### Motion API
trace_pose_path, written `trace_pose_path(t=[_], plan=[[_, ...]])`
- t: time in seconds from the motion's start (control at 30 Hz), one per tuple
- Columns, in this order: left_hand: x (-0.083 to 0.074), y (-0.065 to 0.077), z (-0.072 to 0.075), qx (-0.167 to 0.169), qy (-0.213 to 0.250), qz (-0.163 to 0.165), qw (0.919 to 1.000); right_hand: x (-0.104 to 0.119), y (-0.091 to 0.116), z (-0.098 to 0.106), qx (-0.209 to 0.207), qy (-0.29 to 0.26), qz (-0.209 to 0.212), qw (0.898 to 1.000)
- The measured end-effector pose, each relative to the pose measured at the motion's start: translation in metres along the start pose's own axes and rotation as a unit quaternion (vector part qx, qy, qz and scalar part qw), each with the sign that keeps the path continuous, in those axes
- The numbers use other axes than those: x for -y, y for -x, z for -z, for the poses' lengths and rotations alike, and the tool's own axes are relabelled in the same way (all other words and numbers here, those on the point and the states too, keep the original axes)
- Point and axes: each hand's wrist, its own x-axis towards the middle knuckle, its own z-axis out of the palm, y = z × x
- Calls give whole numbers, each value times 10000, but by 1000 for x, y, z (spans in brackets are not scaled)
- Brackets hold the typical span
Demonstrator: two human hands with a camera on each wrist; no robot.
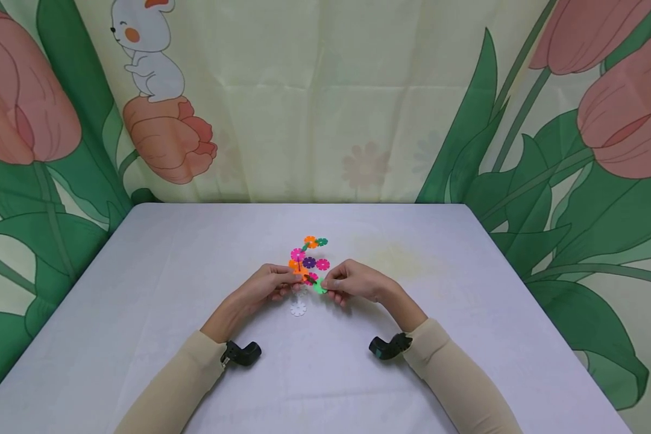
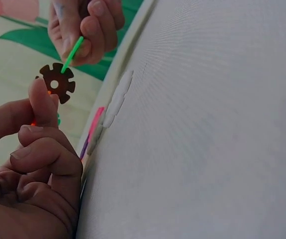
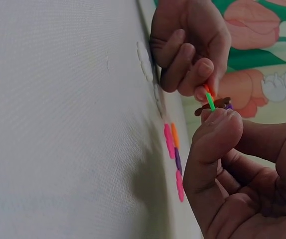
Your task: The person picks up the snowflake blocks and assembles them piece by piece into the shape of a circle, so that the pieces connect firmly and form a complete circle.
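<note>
My left hand [image 1: 273, 282] pinches an orange notched snowflake disc [image 1: 302, 272] between thumb and forefinger. Beside it is a dark brown snowflake disc [image 2: 56, 83], facing the left wrist camera. My right hand [image 1: 354, 280] pinches a bright green snowflake disc [image 1: 319, 287], seen edge-on in the left wrist view [image 2: 73, 54]. The green disc's edge meets the brown disc's rim; how deep it sits in a notch I cannot tell. Both hands are held just above the table, close together, and fingertips hide part of the held discs.
Beyond the hands lie more discs: pink [image 1: 298, 254], purple [image 1: 309, 263], another pink [image 1: 322, 264], orange [image 1: 310, 242] and dark green [image 1: 322, 242]. A whitish clear disc [image 1: 298, 309] lies nearer me. The white-covered table [image 1: 325, 374] meets a printed curtain [image 1: 304, 120] behind.
</note>
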Motion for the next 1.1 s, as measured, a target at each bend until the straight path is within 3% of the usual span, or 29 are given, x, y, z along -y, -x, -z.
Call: trace_pose_path(t=[1.1], plan=[[0, 1, 2, 26, 40, -45, 10000, -5, -4, -3, -248, -297, 169, 9991]])
